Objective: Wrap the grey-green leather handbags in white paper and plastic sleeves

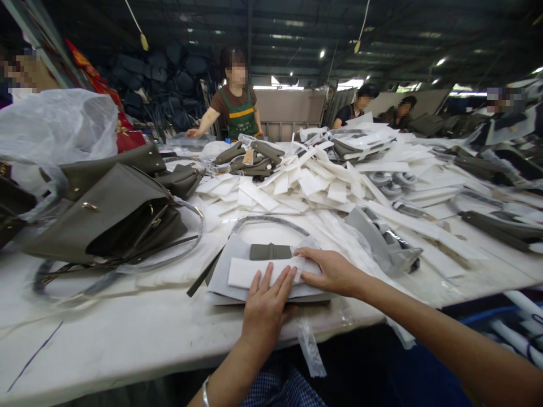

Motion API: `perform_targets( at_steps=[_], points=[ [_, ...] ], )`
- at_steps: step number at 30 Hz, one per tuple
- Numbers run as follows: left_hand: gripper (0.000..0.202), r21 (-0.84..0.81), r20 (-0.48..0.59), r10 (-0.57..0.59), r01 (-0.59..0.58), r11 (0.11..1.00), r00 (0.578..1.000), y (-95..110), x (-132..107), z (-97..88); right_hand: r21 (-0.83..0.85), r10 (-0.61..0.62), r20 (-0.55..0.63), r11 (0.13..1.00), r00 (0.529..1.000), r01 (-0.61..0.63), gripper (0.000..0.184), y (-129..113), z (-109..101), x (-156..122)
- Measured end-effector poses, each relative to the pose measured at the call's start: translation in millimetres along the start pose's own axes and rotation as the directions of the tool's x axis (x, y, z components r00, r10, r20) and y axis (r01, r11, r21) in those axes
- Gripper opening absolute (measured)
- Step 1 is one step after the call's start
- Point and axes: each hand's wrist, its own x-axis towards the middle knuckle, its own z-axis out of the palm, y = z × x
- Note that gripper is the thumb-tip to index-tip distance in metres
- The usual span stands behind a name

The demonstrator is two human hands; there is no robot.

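A grey-olive handbag (271, 302) lies flat before me at the table's front edge. A pale grey sheet (223, 282) covers most of it, with an olive flap (270, 251) showing above. Across the sheet runs a white foam strip (244, 273). My left hand (266, 302) rests on the strip with its fingers stretched out. At the strip's right end, my right hand (324, 268) has thumb and fingers closed on it; the exact contact is partly hidden. The bag's wrapped handle (271, 219) arches behind the flap.
To the left stands an open olive handbag (114, 215) with a plastic-wrapped strap. A heap of white foam pieces (314, 181) fills the table's middle. Clear plastic wrapping (373, 237) lies at right. Across the table stands a person in a green apron (241, 116); others work farther back.
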Motion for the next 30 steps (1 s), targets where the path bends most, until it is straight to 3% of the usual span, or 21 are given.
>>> perform_targets(
  at_steps=[9,14,17,20,24,30],
  points=[
    [0.098,-0.058,-0.011,-0.031,0.031,0.998,0.999,1,1,-0.3,0.152,0.010,-0.147,0.988,0.989,0.012,0.024,5,6,1],
    [0.083,-0.026,-0.017,-0.015,0.014,1.000,1.000,2,0,1.2,0.029,-0.069,-0.238,0.996,0.969,0.079,0.033,10,6,-31],
    [0.077,-0.014,-0.021,-0.018,0.018,1.000,1.000,2,0,2.0,-0.083,-0.239,-0.296,0.971,0.925,0.224,0.036,8,10,-49],
    [0.075,-0.022,-0.034,-0.028,0.027,0.999,0.999,3,0,2.2,-0.217,-0.416,-0.336,0.907,0.845,0.361,0.036,1,13,-57],
    [0.076,-0.043,-0.074,-0.045,0.042,0.998,0.996,5,0,1.3,-0.372,-0.554,-0.369,0.824,0.746,0.427,0.030,-6,17,-63],
    [0.078,-0.050,-0.082,-0.053,0.049,0.998,0.995,6,1,1.7,-0.402,-0.561,-0.357,0.814,0.747,0.419,0.032,-9,33,-72]
  ],
)
